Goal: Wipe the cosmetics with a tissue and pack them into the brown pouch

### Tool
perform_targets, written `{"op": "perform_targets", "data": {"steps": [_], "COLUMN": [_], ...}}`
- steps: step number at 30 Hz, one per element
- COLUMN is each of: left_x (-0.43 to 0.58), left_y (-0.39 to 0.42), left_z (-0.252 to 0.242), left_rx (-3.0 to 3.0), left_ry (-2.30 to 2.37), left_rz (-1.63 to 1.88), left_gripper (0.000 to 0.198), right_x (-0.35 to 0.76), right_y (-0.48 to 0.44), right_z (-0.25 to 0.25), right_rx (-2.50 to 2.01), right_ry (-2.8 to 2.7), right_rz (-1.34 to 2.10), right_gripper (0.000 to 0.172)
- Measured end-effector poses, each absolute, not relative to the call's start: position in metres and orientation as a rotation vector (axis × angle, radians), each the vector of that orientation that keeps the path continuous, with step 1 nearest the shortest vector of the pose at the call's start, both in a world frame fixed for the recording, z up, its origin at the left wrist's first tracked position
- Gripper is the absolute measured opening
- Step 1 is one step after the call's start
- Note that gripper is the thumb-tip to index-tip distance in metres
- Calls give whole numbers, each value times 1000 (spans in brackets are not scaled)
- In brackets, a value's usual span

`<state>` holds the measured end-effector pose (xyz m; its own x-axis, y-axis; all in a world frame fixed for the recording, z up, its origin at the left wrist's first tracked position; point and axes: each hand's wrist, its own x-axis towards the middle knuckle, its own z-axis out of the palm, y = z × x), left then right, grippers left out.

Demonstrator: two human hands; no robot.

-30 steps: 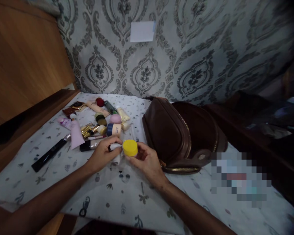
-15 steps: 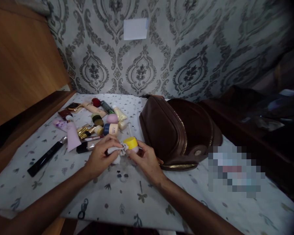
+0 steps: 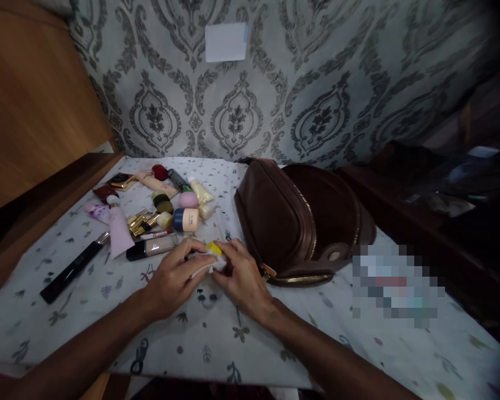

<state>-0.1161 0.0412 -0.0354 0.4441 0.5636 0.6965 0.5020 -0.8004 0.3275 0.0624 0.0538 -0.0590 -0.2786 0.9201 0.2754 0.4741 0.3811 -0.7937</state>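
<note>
My right hand point(image 3: 239, 275) is closed round a small jar with a yellow lid point(image 3: 214, 248), mostly hidden under the fingers. My left hand point(image 3: 175, 275) pinches a white tissue point(image 3: 204, 269) against the jar. Both hands rest low over the printed white cloth point(image 3: 216, 333), just left of a brown leather pouch point(image 3: 291, 222) with a gold zip, lying open.
Several cosmetics lie at the back left: a pink tube point(image 3: 117, 232), a black mascara wand point(image 3: 73, 266), a blue-capped bottle point(image 3: 186, 219), gold lipsticks point(image 3: 140, 221). A wooden panel point(image 3: 33, 100) rises on the left, patterned wallpaper point(image 3: 275, 83) behind. Dark furniture stands on the right.
Both hands have lowered toward the cloth. The jar has turned so its yellow lid is mostly covered by my right fingers, and the tissue now lies pressed against it.
</note>
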Motion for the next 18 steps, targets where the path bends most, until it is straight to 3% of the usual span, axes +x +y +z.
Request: {"op": "perform_targets", "data": {"steps": [6, 14, 16, 18], "left_x": [-116, -123, -125, -127], "left_y": [40, 53, 56, 56], "left_z": [-34, -21, -19, -19], "left_rx": [2515, 1907, 1730, 1530], "left_ry": [1051, 1207, 1209, 1196], "left_rz": [1292, 1153, 1113, 1086], "left_gripper": [20, 16, 19, 23], "right_x": [63, 63, 63, 62], "right_y": [46, 49, 49, 49], "right_z": [-68, -64, -65, -66], "right_rx": [-1093, -951, -942, -932], "right_ry": [-2106, -2081, -2008, -1902], "right_rz": [682, 751, 825, 935], "right_gripper": [55, 24, 29, 44]}}
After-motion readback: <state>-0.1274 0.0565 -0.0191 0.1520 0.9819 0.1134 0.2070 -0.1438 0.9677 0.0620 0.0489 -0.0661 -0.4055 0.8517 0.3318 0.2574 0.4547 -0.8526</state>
